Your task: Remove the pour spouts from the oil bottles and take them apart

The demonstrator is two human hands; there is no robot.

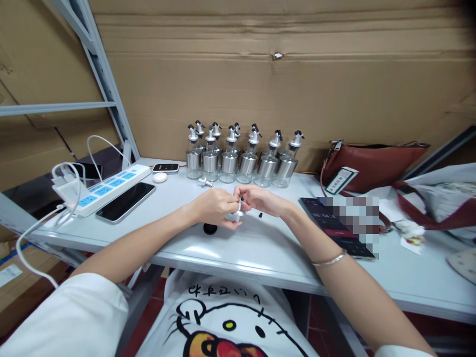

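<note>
Spout [240,214] sits between both hands above the surface [260,248], in the left hand's [219,207] closed grip, with the right hand's [260,199] fingertips pinched at its top. A black cap [210,228] lies near the left hand; bottles [248,163] stand in rows behind, by the cardboard [241,89].

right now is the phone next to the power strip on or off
Its screen looks off: the phone beside the power strip shows only dark glass, no lit display.
</note>
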